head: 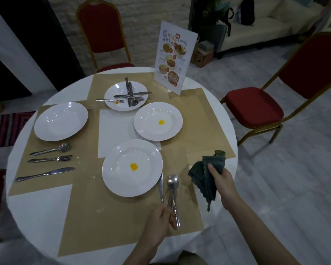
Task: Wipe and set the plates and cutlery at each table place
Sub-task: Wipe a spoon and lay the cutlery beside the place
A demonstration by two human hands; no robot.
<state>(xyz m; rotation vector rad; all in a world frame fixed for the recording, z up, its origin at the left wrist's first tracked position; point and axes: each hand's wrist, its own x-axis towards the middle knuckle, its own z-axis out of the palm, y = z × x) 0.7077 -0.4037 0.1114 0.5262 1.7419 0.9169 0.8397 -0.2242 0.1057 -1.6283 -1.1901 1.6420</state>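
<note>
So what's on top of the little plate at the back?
The little plate holds a pile of crossed cutlery, with forks and a knife showing. Anything under the pile is hidden.

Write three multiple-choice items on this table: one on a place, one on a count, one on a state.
1. Where does the menu card stand?
A. far side of the table
B. on a chair
C. on a plate

2. How many plates show a yellow spot?
A. none
B. two
C. four

3. What does the right hand hold?
A. a fork
B. nothing
C. a dark cloth

Answers: 1 A, it stands behind the plates. 2 B, near plate and right plate. 3 C, fingers grip the cloth.
</note>
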